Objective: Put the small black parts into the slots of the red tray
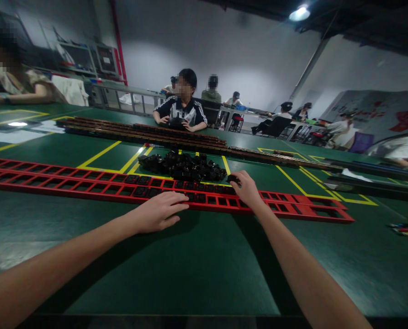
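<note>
Clock taken from the worker's seat, 12 straight ahead. I see the red frame lying across the green table from 10 to 2 o'clock. Step in hand, as I judge it: setting black pieces into its slots. The right hand, at 1 o'clock, pinches a black piece at the frame's far edge. The left hand, at 11, is palm down, fingers loosely spread over the near edge, gripping nothing visible; fingertip contact I cannot tell. Slots: middle ones hold seated pieces; those toward 10 and 2 show open. The loose pile sits just beyond, at 12. Next move likely calls for squaring the pinched piece over a slot and pressing evenly.
</note>
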`<state>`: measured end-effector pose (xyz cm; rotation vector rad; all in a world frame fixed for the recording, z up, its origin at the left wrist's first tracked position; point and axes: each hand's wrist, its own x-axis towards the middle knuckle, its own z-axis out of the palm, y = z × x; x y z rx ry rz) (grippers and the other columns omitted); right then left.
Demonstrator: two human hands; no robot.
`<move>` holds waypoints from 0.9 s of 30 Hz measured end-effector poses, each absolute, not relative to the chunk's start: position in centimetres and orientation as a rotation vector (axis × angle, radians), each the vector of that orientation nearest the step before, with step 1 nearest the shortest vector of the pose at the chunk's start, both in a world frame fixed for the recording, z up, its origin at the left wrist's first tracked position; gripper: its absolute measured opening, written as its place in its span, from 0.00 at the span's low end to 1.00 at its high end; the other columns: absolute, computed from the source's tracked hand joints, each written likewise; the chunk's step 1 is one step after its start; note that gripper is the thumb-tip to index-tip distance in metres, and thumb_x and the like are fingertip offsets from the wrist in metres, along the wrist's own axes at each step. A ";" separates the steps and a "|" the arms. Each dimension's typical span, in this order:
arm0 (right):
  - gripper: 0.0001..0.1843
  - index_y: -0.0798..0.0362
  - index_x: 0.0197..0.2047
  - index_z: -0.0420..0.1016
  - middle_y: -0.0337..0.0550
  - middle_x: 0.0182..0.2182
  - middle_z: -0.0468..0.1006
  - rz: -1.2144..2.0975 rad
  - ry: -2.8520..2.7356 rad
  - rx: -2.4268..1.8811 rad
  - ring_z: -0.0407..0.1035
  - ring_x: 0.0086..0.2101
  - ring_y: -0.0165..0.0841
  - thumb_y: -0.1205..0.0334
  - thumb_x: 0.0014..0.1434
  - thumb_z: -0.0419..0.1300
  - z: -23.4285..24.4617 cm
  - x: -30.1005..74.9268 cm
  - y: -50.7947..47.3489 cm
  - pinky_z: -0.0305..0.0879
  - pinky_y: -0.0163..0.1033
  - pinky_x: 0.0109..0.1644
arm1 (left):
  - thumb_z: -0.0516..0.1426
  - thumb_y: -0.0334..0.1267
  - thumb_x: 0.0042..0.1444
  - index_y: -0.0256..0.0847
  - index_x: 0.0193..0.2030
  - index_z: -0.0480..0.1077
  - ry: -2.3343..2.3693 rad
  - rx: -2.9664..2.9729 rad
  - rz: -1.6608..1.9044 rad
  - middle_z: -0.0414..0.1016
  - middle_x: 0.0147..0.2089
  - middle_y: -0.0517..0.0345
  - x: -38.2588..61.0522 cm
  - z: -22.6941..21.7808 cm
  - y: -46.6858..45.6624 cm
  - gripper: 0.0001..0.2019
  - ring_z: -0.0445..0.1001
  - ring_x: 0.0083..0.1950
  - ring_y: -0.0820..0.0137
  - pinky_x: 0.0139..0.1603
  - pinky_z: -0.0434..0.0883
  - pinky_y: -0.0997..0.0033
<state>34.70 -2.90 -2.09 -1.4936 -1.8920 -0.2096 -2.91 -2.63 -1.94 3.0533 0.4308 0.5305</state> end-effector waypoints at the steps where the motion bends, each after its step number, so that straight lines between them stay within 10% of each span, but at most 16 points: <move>1: 0.13 0.56 0.49 0.74 0.52 0.44 0.73 -0.219 -1.885 -1.496 0.71 0.43 0.42 0.64 0.61 0.57 -2.1 34.7 -2.9 0.70 0.49 0.51 | 0.55 0.37 0.65 0.41 0.63 0.68 0.428 3.057 0.530 0.66 0.68 0.48 -2.9 -2.0 -2.6 0.20 0.66 0.66 0.56 0.66 0.68 0.48; 27: 0.20 0.53 0.50 0.69 0.48 0.44 0.76 0.377 -2.190 -1.290 0.71 0.44 0.38 0.66 0.53 0.63 0.3 27.1 -6.7 0.68 0.46 0.50 | 0.56 0.37 0.64 0.44 0.61 0.70 0.461 3.006 0.537 0.67 0.67 0.49 -3.1 -1.9 -2.4 0.19 0.67 0.66 0.57 0.66 0.68 0.48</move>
